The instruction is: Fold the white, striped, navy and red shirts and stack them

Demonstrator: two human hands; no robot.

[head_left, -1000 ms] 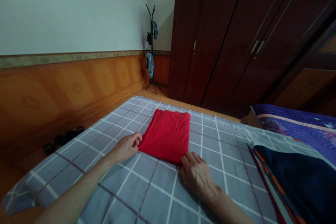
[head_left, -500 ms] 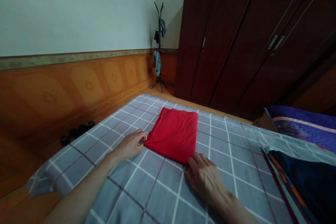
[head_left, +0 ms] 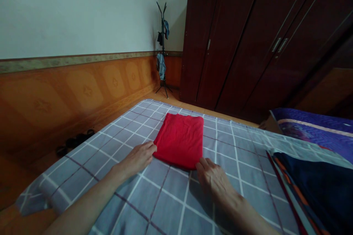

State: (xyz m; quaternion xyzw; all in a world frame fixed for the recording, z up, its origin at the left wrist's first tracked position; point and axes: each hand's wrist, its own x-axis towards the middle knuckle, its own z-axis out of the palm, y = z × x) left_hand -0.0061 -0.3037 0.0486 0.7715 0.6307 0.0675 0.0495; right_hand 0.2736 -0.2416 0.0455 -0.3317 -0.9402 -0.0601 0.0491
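A red cloth (head_left: 180,139), folded into a rough rectangle, lies on a grey checked bed cover (head_left: 154,198). My left hand (head_left: 140,155) pinches the near left corner of the cloth between thumb and fingers. At the near right corner, the curled fingers of my right hand (head_left: 211,176) grip the edge. The near edge of the cloth runs between both hands, with a dark shadow beneath it. Light wrinkles show on its upper surface.
Folded dark clothes (head_left: 317,183) are stacked at the right. Beyond the bed stand a coat rack (head_left: 163,44) and a dark red wardrobe (head_left: 234,36). A purple quilt (head_left: 317,125) is at the far right; dark shoes (head_left: 74,142) are on the floor at left.
The view has turned slightly right, so most things appear farther left. The near edge of the cloth looks slightly raised and straighter between my hands.
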